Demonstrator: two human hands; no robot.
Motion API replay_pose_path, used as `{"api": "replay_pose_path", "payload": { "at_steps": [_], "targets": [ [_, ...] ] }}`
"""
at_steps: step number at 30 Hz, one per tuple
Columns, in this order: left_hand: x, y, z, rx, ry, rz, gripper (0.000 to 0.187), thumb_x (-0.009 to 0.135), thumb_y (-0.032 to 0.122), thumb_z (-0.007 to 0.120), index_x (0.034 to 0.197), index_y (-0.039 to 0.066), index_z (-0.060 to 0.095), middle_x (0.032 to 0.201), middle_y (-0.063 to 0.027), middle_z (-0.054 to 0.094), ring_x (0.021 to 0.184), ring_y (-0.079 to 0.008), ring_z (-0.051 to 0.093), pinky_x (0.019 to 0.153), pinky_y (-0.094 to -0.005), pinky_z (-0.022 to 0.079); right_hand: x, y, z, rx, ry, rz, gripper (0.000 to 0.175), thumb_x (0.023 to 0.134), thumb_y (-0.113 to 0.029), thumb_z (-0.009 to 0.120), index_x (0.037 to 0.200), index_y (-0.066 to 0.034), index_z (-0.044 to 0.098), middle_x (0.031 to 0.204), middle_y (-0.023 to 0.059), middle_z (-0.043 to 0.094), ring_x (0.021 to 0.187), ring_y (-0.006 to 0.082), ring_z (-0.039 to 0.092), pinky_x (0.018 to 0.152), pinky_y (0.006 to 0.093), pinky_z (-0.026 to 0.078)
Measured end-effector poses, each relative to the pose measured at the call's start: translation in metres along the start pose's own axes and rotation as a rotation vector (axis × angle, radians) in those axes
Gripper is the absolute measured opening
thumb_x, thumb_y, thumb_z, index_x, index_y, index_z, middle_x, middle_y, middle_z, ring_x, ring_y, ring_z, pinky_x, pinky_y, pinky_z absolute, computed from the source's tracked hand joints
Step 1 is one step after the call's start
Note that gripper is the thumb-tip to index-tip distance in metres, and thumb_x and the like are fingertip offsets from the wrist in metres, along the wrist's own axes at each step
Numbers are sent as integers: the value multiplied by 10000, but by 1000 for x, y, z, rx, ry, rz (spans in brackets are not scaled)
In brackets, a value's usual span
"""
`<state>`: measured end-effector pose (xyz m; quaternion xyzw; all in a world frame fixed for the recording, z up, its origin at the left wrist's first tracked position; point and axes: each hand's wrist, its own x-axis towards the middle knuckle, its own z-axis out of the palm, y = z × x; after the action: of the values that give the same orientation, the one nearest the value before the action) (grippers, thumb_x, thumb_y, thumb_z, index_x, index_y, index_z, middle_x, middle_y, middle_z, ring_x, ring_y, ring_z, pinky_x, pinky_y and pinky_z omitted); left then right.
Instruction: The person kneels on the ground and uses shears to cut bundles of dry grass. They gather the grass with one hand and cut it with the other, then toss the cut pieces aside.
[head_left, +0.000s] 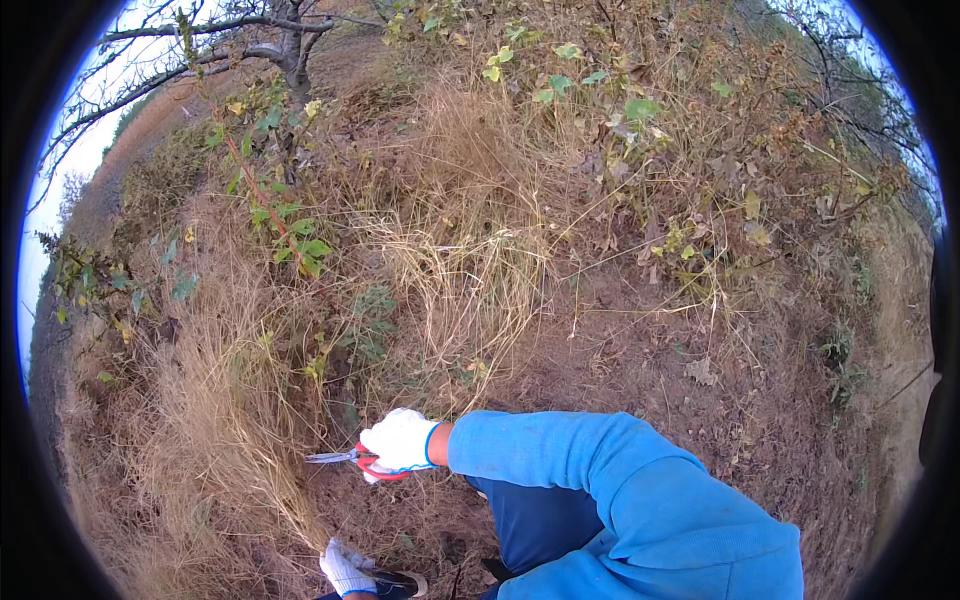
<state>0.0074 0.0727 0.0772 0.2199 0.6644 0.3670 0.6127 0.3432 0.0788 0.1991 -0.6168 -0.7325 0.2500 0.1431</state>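
My right hand (400, 442), in a white knit glove with a blue cuff, holds scissors (334, 457) with red handles. Their blades point left towards dry grass, and look slightly apart. Lower down, my left hand (346, 568), in a matching glove, is closed around the base of a bundle of long dry grass (281, 491) that fans up and to the left. Part of the right hand's fingers is hidden behind the handles and glove.
Flattened straw (480, 277) lies ahead. A red-stemmed plant with green leaves (300, 247) stands at the left, with a bare tree (289, 49) beyond. Leafy dry weeds (675, 172) cover the upper right. My shoe (401, 585) is by the left hand.
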Motion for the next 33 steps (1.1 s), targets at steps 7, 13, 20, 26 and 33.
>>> {"api": "replay_pose_path", "payload": {
  "at_steps": [7,13,20,26,33],
  "targets": [
    [-76,7,31,37,-45,121,95,953,149,545,879,142,488,585,41,400,387,-93,364,330,-293,367,-15,13,-7,26,-65,-4,634,797,-666,686,978,-59,680,882,196,719,866,414,699,783,481,546],
    [-123,-2,77,118,-148,148,68,957,176,575,920,119,574,617,43,487,453,-81,429,402,-266,343,-19,13,-15,330,-242,22,630,858,-657,671,998,-44,631,928,155,683,838,321,675,755,401,512],
    [-155,3,123,170,-232,331,131,953,200,571,977,73,592,693,10,525,540,-79,469,423,-269,400,-33,-8,-6,984,-534,227,420,969,-479,641,1037,-65,645,902,-2,643,762,65,612,581,243,465],
    [-156,-14,141,772,-245,403,422,984,282,550,1279,-18,516,958,-215,692,911,-346,673,817,-439,534,-15,-16,39,1047,-588,187,465,955,-432,683,1156,-13,677,1035,39,680,961,133,608,844,311,483],
    [-158,-2,156,863,-281,358,760,943,384,561,1461,-84,262,1036,-327,676,943,-503,663,839,-530,538,-4,-5,49,1039,-381,175,261,884,-288,768,874,-33,712,746,17,649,695,121,593,645,285,462]
  ]
}}
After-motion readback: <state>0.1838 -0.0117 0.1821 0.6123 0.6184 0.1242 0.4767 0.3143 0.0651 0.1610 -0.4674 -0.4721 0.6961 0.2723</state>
